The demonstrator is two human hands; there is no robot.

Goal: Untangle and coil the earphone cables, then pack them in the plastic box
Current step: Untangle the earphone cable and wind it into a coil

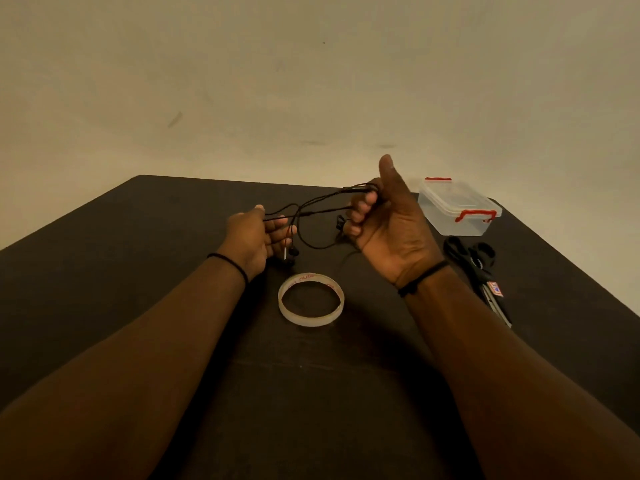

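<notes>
Your right hand [377,216] has its fingers curled around the black earphone cable [311,211], thumb up; your left hand [256,237] pinches the other strands above the table [138,237]. Probably tease loops apart slowly, no yanking. The plastic box [457,211] sits lidded, far right.

Both hands [381,216] hold black earphone cables [311,211] above the table [138,237]

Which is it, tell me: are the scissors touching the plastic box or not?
Apart. The head view shows dark table between the scissors and the plastic box.
</notes>
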